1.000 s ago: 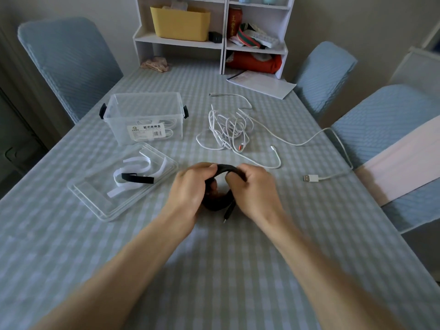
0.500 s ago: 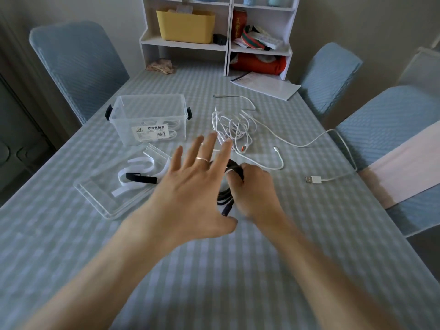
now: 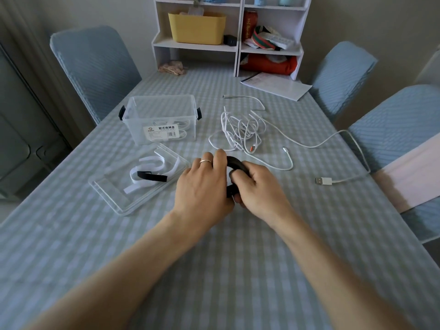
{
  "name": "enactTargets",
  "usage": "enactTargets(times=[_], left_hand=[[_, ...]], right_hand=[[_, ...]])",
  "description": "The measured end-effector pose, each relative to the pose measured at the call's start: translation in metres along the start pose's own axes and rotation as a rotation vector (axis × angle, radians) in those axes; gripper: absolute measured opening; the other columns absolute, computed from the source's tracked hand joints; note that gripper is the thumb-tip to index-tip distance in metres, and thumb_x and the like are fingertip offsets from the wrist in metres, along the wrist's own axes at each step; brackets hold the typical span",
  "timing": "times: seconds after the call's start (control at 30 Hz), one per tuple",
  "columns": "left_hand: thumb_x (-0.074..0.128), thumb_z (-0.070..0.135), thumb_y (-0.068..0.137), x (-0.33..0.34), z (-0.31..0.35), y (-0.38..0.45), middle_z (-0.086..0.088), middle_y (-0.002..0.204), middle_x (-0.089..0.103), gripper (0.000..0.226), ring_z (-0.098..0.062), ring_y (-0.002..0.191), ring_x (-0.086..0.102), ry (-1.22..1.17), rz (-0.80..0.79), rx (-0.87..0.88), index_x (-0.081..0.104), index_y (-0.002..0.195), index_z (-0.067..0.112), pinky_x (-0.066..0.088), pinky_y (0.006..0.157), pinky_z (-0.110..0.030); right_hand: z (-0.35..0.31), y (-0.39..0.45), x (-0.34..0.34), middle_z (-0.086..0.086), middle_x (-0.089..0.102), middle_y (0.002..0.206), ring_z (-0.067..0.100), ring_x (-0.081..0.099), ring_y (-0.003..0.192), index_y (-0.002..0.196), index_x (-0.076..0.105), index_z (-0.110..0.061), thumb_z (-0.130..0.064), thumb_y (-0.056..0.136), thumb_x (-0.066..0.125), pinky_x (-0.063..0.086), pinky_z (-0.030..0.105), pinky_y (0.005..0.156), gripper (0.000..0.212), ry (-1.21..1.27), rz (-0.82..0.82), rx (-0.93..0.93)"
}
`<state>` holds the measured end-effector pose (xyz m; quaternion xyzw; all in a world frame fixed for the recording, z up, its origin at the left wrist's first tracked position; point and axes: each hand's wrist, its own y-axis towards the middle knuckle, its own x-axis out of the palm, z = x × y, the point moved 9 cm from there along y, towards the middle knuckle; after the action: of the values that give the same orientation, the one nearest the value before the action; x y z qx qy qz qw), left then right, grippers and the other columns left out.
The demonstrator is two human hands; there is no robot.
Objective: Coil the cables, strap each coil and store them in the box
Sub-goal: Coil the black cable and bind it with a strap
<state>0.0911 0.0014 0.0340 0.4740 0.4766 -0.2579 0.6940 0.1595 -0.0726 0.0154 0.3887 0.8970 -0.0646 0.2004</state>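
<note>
Checked tablecloth (image 3: 214,270) — both hands' fingers (image 3: 220,156) curl round a black cable coil (image 3: 237,163).

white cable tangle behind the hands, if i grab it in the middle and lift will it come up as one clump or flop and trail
The white cable tangle probably lifts floppy, since its thin loops lie loose and unstrapped. One long run leads off to the USB plug near the table edge, so that end would likely drag behind. It looks light for its spread.

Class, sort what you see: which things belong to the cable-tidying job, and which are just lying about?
Job: black cable coil in both hands, white cables, straps, box, lid.
Lying about: papers, yellow bin, red bag, chairs.
</note>
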Motion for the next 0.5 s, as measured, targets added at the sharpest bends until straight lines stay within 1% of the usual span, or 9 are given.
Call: enactTargets(times=[0.03, 0.1, 0.17, 0.2, 0.27, 0.33, 0.4, 0.43, 0.5], left_hand=[[0.074, 0.026, 0.058, -0.001, -0.001, 0.0, -0.004, 0.082, 0.058, 0.051, -0.028, 0.073, 0.061, -0.025, 0.016, -0.009, 0.053, 0.101, 0.006, 0.03, 0.053, -0.029], [0.074, 0.017, 0.057, -0.004, -0.004, 0.0, -0.004, 0.075, 0.059, 0.041, -0.029, 0.066, 0.061, -0.059, 0.035, -0.015, 0.052, 0.091, 0.007, 0.027, 0.048, -0.027], [0.074, 0.011, 0.051, -0.007, -0.006, 0.0, -0.004, 0.067, 0.059, 0.038, -0.029, 0.057, 0.06, -0.064, 0.047, 0.002, 0.052, 0.083, 0.008, 0.025, 0.044, -0.025], [0.073, 0.01, 0.051, -0.007, -0.007, 0.0, -0.004, 0.067, 0.059, 0.037, -0.03, 0.056, 0.06, -0.068, 0.042, 0.014, 0.052, 0.082, 0.008, 0.024, 0.045, -0.024], [0.07, 0.011, 0.058, -0.006, -0.006, 0.001, -0.004, 0.075, 0.06, 0.035, -0.029, 0.065, 0.06, -0.082, -0.008, 0.047, 0.053, 0.088, 0.008, 0.023, 0.048, -0.026], [0.065, 0.012, 0.067, -0.004, -0.004, 0.0, -0.003, 0.09, 0.058, 0.035, -0.027, 0.081, 0.059, -0.046, -0.054, 0.091, 0.052, 0.1, 0.01, 0.027, 0.052, -0.029], [0.065, 0.008, 0.068, 0.0, -0.001, -0.001, -0.004, 0.097, 0.057, 0.038, -0.027, 0.089, 0.057, 0.016, -0.078, 0.158, 0.052, 0.103, 0.011, 0.03, 0.057, -0.031], [0.066, 0.005, 0.065, 0.003, 0.001, -0.001, -0.006, 0.094, 0.058, 0.038, -0.029, 0.086, 0.058, 0.044, -0.096, 0.186, 0.053, 0.1, 0.011, 0.03, 0.058, -0.031], [0.069, -0.002, 0.056, 0.006, 0.004, -0.001, -0.008, 0.082, 0.057, 0.037, -0.033, 0.072, 0.059, 0.059, -0.095, 0.232, 0.055, 0.087, 0.009, 0.031, 0.054, -0.032]], right_hand=[[-0.001, -0.001, 0.001, -0.011, 0.055, 0.045, 0.008, 0.049, 0.042, 0.067, 0.048, -0.016, -0.01, 0.094, 0.046, 0.037, 0.022, 0.044, 0.028, 0.04, -0.017, 0.008], [-0.003, -0.003, 0.0, -0.004, 0.056, 0.046, 0.012, 0.045, 0.039, 0.067, 0.05, -0.015, -0.009, 0.094, 0.046, 0.034, 0.022, 0.042, 0.028, 0.073, -0.043, 0.003], [-0.004, -0.004, -0.002, 0.002, 0.059, 0.051, 0.015, 0.045, 0.038, 0.07, 0.054, -0.012, -0.01, 0.094, 0.047, 0.035, 0.022, 0.042, 0.025, 0.048, -0.069, -0.013], [-0.004, -0.005, -0.004, 0.003, 0.061, 0.053, 0.016, 0.046, 0.038, 0.071, 0.055, -0.011, -0.01, 0.095, 0.048, 0.036, 0.021, 0.041, 0.025, 0.042, -0.081, -0.011], [-0.002, -0.005, -0.007, 0.004, 0.065, 0.057, 0.016, 0.048, 0.039, 0.071, 0.058, -0.011, -0.011, 0.094, 0.051, 0.036, 0.02, 0.041, 0.024, 0.034, -0.099, 0.012], [0.007, -0.004, -0.008, 0.001, 0.068, 0.06, 0.015, 0.052, 0.043, 0.073, 0.06, -0.012, -0.017, 0.092, 0.057, 0.038, 0.021, 0.044, 0.02, -0.03, -0.134, 0.056], [0.016, -0.003, -0.009, -0.006, 0.068, 0.061, 0.011, 0.057, 0.05, 0.078, 0.062, -0.016, -0.029, 0.087, 0.065, 0.044, 0.025, 0.05, 0.016, -0.146, -0.179, 0.085], [0.018, -0.003, -0.011, -0.008, 0.069, 0.065, 0.01, 0.062, 0.057, 0.082, 0.063, -0.02, -0.036, 0.081, 0.068, 0.049, 0.03, 0.057, 0.017, -0.192, -0.2, 0.087], [0.015, -0.005, -0.009, -0.011, 0.071, 0.085, 0.007, 0.067, 0.078, 0.095, 0.062, -0.03, -0.043, 0.066, 0.067, 0.055, 0.038, 0.076, 0.032, -0.268, -0.261, 0.067]])
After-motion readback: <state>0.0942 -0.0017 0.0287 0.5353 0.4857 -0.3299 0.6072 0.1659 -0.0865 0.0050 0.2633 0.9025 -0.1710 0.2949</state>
